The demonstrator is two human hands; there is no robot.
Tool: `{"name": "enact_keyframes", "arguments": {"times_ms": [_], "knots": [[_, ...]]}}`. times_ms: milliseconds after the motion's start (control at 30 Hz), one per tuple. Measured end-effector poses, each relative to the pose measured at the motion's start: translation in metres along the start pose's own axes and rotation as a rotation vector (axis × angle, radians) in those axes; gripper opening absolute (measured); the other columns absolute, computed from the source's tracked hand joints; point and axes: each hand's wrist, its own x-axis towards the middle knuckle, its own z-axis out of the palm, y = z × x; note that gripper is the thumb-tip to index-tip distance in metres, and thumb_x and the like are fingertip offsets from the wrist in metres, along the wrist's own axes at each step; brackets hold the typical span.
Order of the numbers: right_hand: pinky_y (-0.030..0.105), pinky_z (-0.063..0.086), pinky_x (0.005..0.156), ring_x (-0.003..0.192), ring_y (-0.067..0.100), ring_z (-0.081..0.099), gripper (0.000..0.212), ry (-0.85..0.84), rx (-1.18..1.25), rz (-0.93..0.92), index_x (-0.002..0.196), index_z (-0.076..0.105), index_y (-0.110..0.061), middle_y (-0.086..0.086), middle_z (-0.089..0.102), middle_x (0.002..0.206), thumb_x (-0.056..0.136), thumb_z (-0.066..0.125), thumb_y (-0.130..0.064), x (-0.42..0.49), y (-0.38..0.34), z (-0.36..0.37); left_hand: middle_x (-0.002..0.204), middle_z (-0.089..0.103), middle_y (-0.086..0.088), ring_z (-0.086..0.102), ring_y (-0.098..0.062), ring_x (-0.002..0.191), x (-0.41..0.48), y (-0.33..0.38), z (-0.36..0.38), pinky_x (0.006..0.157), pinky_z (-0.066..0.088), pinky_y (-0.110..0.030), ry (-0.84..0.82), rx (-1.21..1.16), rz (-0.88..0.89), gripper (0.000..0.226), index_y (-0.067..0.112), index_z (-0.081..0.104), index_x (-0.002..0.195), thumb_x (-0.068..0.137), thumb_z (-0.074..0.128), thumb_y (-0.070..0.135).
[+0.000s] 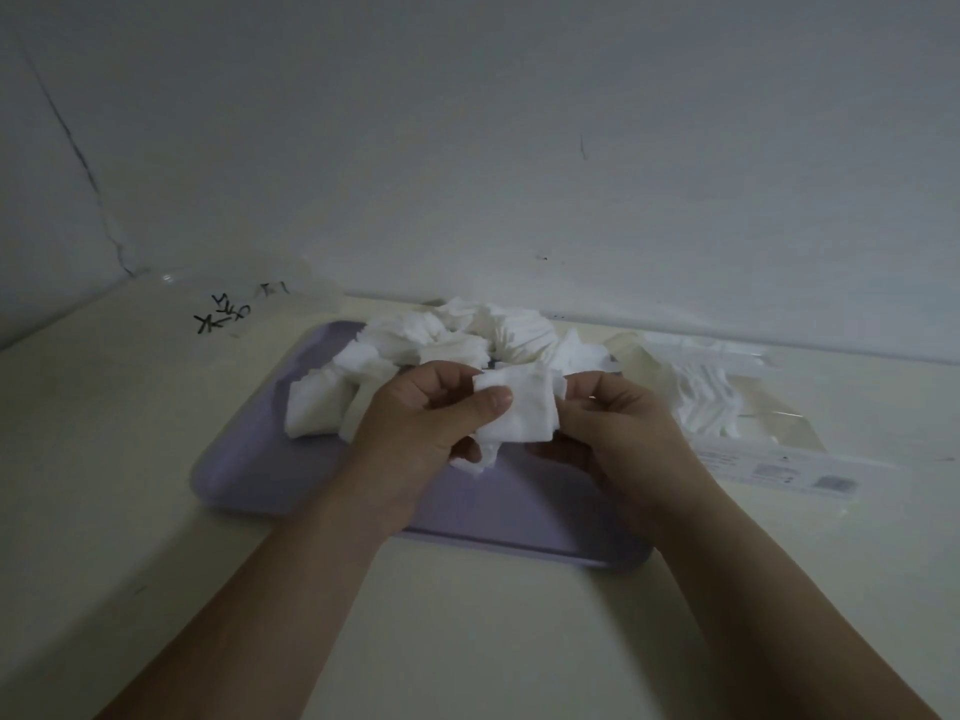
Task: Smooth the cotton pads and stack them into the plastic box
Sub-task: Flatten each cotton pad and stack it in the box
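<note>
Your left hand [421,413] and right hand [613,423] both pinch one creased square cotton pad [524,413]; fluffy pile [467,335] at 12 o'clock.

The cotton pads [467,335] are white. The tray [249,459] is pale lilac. The counter [104,459] is plain cream. The clear plastic piece [228,317] carries black marks.

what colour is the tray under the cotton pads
Pale lilac; the tray shows best in the head view.

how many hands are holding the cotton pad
2: the left hand pinches the cotton pad at its left edge, the right hand at its right, over the purple tray.
</note>
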Motion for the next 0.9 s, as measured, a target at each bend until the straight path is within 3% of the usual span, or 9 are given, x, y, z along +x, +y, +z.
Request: {"name": "enact_keyframes", "arguments": {"times_ms": [100,267,400,600,667,767,900], "knots": [[0.040,0.066,0.078,0.091,0.038,0.076,0.011,-0.008,0.007,0.022,0.093,0.066,-0.001,0.029,0.075,0.096,0.086,0.074,0.001,-0.0023,-0.0008,0.0017,0.076,0.073,-0.010,0.067,-0.014,0.061,-0.0021,-0.0001,0.0020,0.052,0.052,-0.021,-0.003,0.018,0.012,0.015,0.000,0.073,0.100,0.086,0.078,0.001],[0.038,0.065,0.084,0.098,0.034,0.077,0.016,-0.064,-0.131,-0.016,0.111,0.074,0.003,0.023,0.079,0.102,0.096,0.067,0.002,-0.0043,-0.0008,0.0014,0.085,0.078,-0.010,0.069,-0.016,0.073,-0.0016,-0.0005,0.0003,0.061,0.057,-0.025,0.003,0.072,0.067,0.014,0.011,0.078,0.094,0.085,0.080,0.001],[0.031,0.064,0.077,0.092,0.028,0.078,0.014,-0.063,-0.189,-0.054,0.104,0.077,0.002,0.019,0.080,0.096,0.099,0.064,0.003,-0.0044,0.0001,0.0014,0.085,0.079,-0.009,0.069,-0.016,0.075,-0.0005,-0.0006,-0.0010,0.062,0.056,-0.027,-0.011,0.150,0.099,0.015,0.012,0.079,0.095,0.084,0.081,0.002],[0.033,0.063,0.079,0.093,0.026,0.077,0.025,-0.105,-0.159,-0.020,0.096,0.078,-0.001,0.018,0.079,0.096,0.099,0.055,0.010,-0.0039,0.0009,0.0052,0.083,0.078,-0.008,0.069,-0.014,0.073,-0.0008,-0.0013,-0.0005,0.060,0.055,-0.024,0.018,0.167,0.109,0.013,0.009,0.077,0.095,0.084,0.082,0.004],[0.038,0.064,0.081,0.097,0.030,0.075,0.016,-0.117,-0.128,0.019,0.099,0.075,0.006,0.022,0.077,0.101,0.096,0.060,0.003,-0.0030,-0.0012,0.0046,0.085,0.079,-0.009,0.069,-0.014,0.074,-0.0007,-0.0015,-0.0010,0.061,0.055,-0.026,0.031,0.189,0.108,0.013,0.010,0.077,0.094,0.083,0.083,0.005],[0.047,0.062,0.090,0.107,0.038,0.074,0.036,-0.175,-0.072,0.061,0.114,0.072,0.008,0.024,0.076,0.112,0.093,0.071,-0.022,-0.0033,-0.0037,0.0038,0.082,0.078,-0.008,0.066,-0.011,0.069,-0.0018,-0.0013,0.0002,0.057,0.053,-0.025,0.046,0.251,0.140,0.012,0.015,0.078,0.089,0.082,0.086,0.009],[0.040,0.064,0.074,0.108,0.047,0.071,0.048,-0.055,-0.097,0.054,0.112,0.068,0.011,0.031,0.073,0.112,0.098,0.067,-0.036,-0.0025,0.0017,0.0077,0.075,0.074,-0.002,0.068,-0.021,0.059,-0.0047,-0.0005,0.0040,0.048,0.051,-0.024,0.024,0.337,0.168,0.014,0.023,0.078,0.087,0.081,0.088,0.014]]}}
